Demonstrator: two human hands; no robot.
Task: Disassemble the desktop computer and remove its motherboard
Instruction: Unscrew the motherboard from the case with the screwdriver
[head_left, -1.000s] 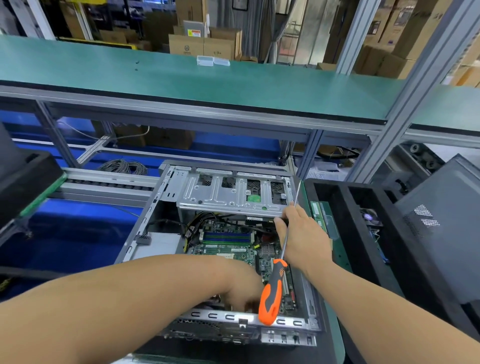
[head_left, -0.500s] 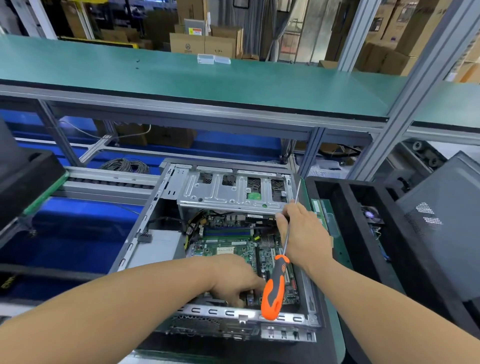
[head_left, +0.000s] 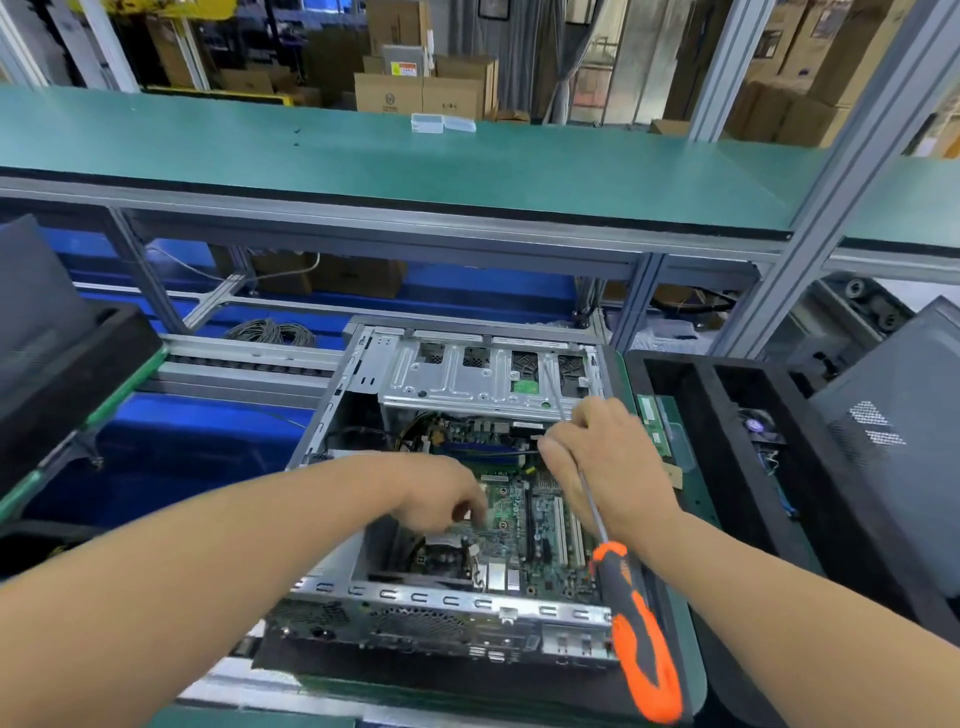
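Observation:
An open desktop case (head_left: 332, 410) lies on its side in front of me, its silver drive cage (head_left: 467, 379) at the far end. The green motherboard (head_left: 540, 525) sits inside. My left hand (head_left: 441, 499) hovers over the board's left part with fingers curled downward; what the fingertips touch is hidden. My right hand (head_left: 608, 462) grips the metal shaft of an orange-and-black screwdriver (head_left: 644, 644), handle pointing back toward me, tip up by the drive cage. Its fingertips are at a black cable near the board's far edge.
A black tray (head_left: 691, 395) holding a fan and parts stands right of the case, with a grey side panel (head_left: 904, 415) leaning on it. Another black tray (head_left: 67, 364) is at the left. A green shelf (head_left: 415, 166) runs overhead. A cable coil (head_left: 270, 330) lies behind.
My left hand has lifted from the near part of the board and moved farther in. The screwdriver handle has swung down to the right. The view has come closer.

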